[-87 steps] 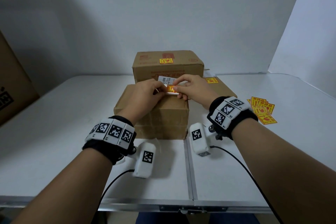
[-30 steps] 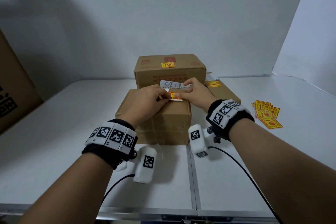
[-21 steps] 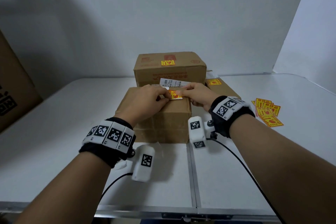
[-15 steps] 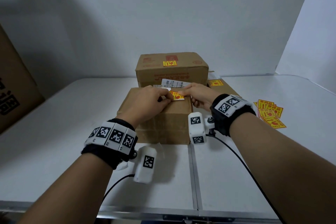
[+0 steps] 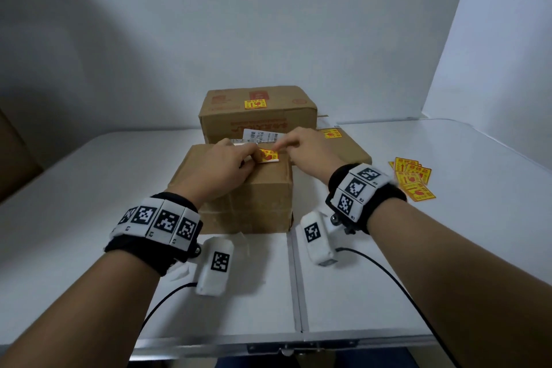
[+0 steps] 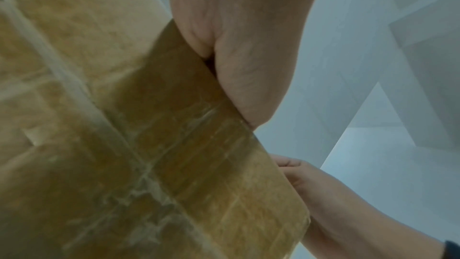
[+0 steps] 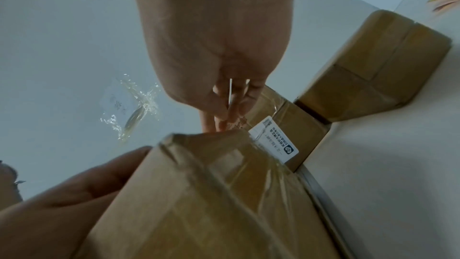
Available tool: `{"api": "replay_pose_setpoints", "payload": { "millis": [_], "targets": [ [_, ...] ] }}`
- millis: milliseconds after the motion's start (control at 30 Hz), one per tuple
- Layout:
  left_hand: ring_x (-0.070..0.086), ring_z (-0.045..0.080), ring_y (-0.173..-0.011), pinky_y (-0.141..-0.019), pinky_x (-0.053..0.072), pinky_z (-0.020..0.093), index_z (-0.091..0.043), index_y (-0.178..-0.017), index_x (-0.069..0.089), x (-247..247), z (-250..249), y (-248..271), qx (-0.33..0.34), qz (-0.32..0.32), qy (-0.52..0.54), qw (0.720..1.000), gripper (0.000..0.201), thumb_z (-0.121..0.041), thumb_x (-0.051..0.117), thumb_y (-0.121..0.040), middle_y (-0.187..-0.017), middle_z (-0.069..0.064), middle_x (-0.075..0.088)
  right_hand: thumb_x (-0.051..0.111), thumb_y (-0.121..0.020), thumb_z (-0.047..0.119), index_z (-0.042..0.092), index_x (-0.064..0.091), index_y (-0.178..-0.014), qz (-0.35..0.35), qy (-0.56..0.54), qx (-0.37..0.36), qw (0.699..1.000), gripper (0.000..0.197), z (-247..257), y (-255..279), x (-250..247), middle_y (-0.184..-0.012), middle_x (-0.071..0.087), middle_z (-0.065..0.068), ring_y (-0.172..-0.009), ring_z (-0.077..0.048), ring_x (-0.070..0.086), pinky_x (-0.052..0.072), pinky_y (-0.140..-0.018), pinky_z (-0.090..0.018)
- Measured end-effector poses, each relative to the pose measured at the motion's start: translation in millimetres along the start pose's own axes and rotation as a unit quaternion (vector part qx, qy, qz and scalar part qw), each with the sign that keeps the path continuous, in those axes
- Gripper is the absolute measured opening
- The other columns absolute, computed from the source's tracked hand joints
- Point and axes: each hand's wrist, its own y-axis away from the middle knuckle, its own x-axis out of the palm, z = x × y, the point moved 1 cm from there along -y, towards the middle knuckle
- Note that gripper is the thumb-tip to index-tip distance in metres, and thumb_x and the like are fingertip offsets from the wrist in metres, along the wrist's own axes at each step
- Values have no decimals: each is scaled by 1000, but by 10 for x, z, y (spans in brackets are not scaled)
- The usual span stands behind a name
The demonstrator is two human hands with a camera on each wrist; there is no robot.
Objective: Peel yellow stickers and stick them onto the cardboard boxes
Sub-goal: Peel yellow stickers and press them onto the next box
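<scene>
My right hand (image 5: 307,152) pinches the yellow sticker (image 5: 268,155) at its upper right corner between thumb and forefinger; from the right wrist view I see a thin white sheet edge caught between those fingertips (image 7: 245,103). My left hand (image 5: 221,170) has its fingers curled at the sticker's left end, with a white strip of backing showing just above its knuckles, so I read it as gripping that end, though the exact finger contact is hidden from me. In the left wrist view the heel of that hand (image 6: 239,50) rests on the top edge of the near box (image 5: 239,188).

I take the near box as my landmark. The sticker sits over its top, at the far right corner, and I cannot tell whether it already lies flat on the cardboard. Directly behind the near box stands the taller box (image 5: 258,112), touching or nearly so, with a yellow sticker on its top and a white printed label (image 5: 263,136) on its front face. To the right of the near box and slightly behind is the low box (image 5: 343,146), also bearing a yellow sticker. Further right of the near box, well apart, a pile of loose stickers (image 5: 413,178) lies on the white table (image 5: 358,293). In front of the near box a scrap of clear tape (image 7: 132,105) lies on the table.
</scene>
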Motion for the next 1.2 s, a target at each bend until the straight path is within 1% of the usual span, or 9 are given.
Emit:
{"api": "replay_pose_setpoints", "payload": {
  "millis": [100, 167, 233, 333, 433, 600, 800, 1000, 1200],
  "targets": [
    [41, 16, -119, -64, 30, 19, -29, -123, 50, -26, -69, -8, 9, 56, -3, 998, 26, -24, 39, -100, -128, 1, 52, 51, -95, 16, 19, 74, -109, 26, 42, -17, 999, 27, 24, 68, -7, -116, 64, 0, -110, -16, 56, 36, -82, -12],
    [31, 21, -135, -90, 35, 35, -30, -123, 47, -46, -76, -5, 7, 77, -27, 997, 26, -23, 37, -100, -145, 2, 42, 55, -94, 26, 20, 74, -108, 26, 41, -15, 999, 24, 29, 107, -19, -104, 64, 4, -98, -11, 56, 36, -72, -13],
    [25, 25, -139, -107, 25, 42, -30, -119, 45, -66, -69, 8, -5, 103, -33, 994, 22, -24, 34, -100, -152, 3, 32, 58, -92, 26, 23, 73, -113, 28, 26, -13, 999, 25, 27, 134, -22, -96, 61, 14, -94, -5, 51, 39, -81, -18],
    [24, 25, -140, -113, 17, 44, -28, -115, 45, -68, -63, -6, -5, 122, -17, 992, 20, -23, 32, -101, -154, 2, 30, 54, -94, 17, 23, 71, -114, 32, 18, -5, 999, 27, 10, 157, -3, -94, 59, 17, -100, -8, 52, 39, -88, -22],
    [37, 25, -130, -108, 25, 45, -34, -105, 42, -5, 10, -26, -2, 107, -14, 994, 14, -27, 33, -99, -145, 0, 43, 48, -92, 10, 25, 72, -113, 43, 12, 24, 999, 35, 6, 136, 8, -119, 62, 1, -112, -19, 53, 39, -90, -25],
    [59, 17, -90, -72, 45, 34, -42, -97, 39, 104, 184, -69, 19, 28, -55, 998, 7, -39, 33, -95, -119, -7, 63, 45, -91, 10, 27, 70, -115, 55, 49, 54, 996, 39, 40, 86, 30, -122, 61, -2, -108, -21, 55, 46, -96, -36],
    [62, 17, -92, -80, 51, 36, -34, -114, 60, 94, 199, 90, 58, -21, -31, 998, 30, -35, 36, -96, -117, -4, 67, 46, -91, 7, 26, 66, -123, 75, 89, 31, 993, 42, 115, 119, 7, -132, 56, -3, -118, -22, 52, 44, -100, -34],
    [55, 16, -75, -71, 47, 33, -37, -106, 55, 121, 165, 94, 27, -37, -55, 997, 25, -34, 33, -94, -101, -3, 70, 46, -92, 7, 30, 61, -129, 113, 140, 14, 984, 46, 211, 247, -60, -139, 52, -5, -119, -24, 52, 45, -98, -31],
    [59, 18, -79, -74, 49, 34, -37, -107, 55, 119, 145, 96, 1, -26, -68, 997, 26, -35, 34, -94, -100, -3, 69, 41, -96, 12, 30, 57, -132, 139, 218, -13, 966, 44, 287, 418, -92, -134, 55, -5, -116, -26, 53, 45, -98, -34]
  ]
}}
